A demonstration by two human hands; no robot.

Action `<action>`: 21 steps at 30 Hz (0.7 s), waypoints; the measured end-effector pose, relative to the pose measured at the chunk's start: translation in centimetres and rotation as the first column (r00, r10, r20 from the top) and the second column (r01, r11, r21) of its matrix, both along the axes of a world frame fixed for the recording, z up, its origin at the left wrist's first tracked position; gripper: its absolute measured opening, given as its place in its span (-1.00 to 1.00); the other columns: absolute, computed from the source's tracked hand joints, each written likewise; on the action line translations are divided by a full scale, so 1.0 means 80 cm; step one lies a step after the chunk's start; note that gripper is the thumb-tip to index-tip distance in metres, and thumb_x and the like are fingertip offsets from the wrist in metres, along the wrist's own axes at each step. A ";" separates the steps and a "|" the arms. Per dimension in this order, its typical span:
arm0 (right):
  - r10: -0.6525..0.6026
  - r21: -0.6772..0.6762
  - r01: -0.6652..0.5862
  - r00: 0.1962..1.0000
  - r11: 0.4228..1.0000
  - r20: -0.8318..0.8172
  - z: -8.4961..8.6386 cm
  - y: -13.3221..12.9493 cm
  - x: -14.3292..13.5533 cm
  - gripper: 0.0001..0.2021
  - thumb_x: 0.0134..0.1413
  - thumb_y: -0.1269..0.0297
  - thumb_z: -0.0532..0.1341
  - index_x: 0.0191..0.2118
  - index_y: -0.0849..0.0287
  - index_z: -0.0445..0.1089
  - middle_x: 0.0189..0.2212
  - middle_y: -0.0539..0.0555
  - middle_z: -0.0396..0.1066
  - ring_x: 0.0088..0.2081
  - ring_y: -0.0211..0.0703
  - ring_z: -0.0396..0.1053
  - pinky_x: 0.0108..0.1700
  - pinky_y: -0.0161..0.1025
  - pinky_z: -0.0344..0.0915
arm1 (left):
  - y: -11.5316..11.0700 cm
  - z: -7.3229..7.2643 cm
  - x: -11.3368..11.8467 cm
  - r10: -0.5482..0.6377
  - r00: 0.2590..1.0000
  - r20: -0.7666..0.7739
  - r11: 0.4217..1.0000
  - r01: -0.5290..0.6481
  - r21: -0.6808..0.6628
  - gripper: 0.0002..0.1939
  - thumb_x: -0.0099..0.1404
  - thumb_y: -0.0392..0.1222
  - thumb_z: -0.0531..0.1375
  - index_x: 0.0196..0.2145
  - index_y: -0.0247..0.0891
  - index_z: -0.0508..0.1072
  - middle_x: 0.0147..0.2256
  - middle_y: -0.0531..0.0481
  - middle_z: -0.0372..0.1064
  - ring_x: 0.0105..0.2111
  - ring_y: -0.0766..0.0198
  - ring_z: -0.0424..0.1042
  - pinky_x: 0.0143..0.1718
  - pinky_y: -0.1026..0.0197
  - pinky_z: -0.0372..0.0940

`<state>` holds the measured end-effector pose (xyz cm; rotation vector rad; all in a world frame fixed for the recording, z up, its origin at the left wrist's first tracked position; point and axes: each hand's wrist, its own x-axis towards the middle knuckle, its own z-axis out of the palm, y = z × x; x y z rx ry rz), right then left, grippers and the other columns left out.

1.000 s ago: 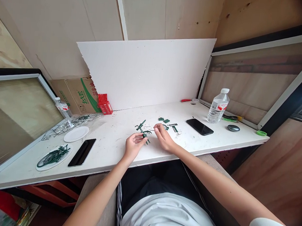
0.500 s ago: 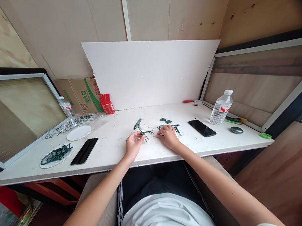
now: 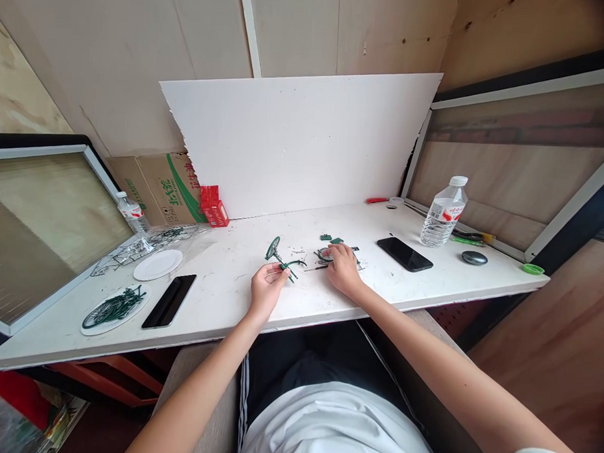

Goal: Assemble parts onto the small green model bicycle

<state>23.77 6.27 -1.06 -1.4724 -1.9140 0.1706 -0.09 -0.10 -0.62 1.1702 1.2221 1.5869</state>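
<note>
My left hand (image 3: 267, 285) is closed in a pinch on a dark green plastic model bicycle frame (image 3: 286, 267). A spoked wheel (image 3: 273, 248) stands up at its far end, and a thin curved piece points right. My right hand (image 3: 345, 271) rests low over small green parts on the table, fingers bent and somewhat apart. Beside its fingertips lies a round spoked part (image 3: 323, 255), partly covered. A thin dark rod (image 3: 317, 268) reaches left from near the hand; whether the fingers touch it is hard to see. Two small green blocks (image 3: 326, 237) lie just beyond.
At left, a plate (image 3: 88, 329) carries green parts, near a black phone (image 3: 169, 302), another white plate (image 3: 158, 265) and loose part frames (image 3: 107, 261). At right are a second phone (image 3: 405, 254), a water bottle (image 3: 443, 212) and a grey oval object (image 3: 474, 258). A white board (image 3: 305, 146) stands behind.
My right hand has moved slightly right, uncovering the round spoked part and the thin dark rod. My left hand keeps its hold on the bicycle frame, almost still.
</note>
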 end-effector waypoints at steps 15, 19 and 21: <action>0.013 0.032 -0.011 0.999 0.999 -0.053 0.012 0.027 0.026 -0.45 0.10 0.60 0.04 0.21 0.26 0.37 0.22 0.37 0.42 0.34 0.27 0.24 0.29 0.17 0.28 | -0.001 0.001 0.000 -0.031 0.999 -0.019 0.999 0.032 0.025 -0.50 0.18 0.02 0.52 -0.05 -0.30 0.54 -0.06 -0.23 0.60 -0.04 0.08 0.62 0.13 -0.04 0.48; 0.047 0.046 -0.046 0.999 0.998 -0.019 0.023 0.046 0.066 -0.37 0.09 0.65 0.04 0.28 0.24 0.34 0.22 0.33 0.47 0.35 0.24 0.24 0.25 0.13 0.32 | -0.001 0.001 0.001 -0.046 0.999 -0.024 0.999 0.047 0.027 -0.49 0.18 0.03 0.52 -0.04 -0.30 0.54 -0.05 -0.23 0.60 -0.04 0.08 0.62 0.10 -0.02 0.49; 0.069 0.046 -0.068 0.998 0.997 -0.010 0.021 0.051 0.080 -0.38 0.10 0.67 0.05 0.27 0.21 0.38 0.11 0.27 0.56 0.30 0.19 0.31 0.17 0.05 0.39 | -0.001 0.001 0.000 -0.048 0.998 -0.032 0.998 0.049 0.031 -0.48 0.18 0.03 0.52 -0.03 -0.30 0.54 -0.05 -0.24 0.60 -0.04 0.08 0.63 0.09 -0.01 0.49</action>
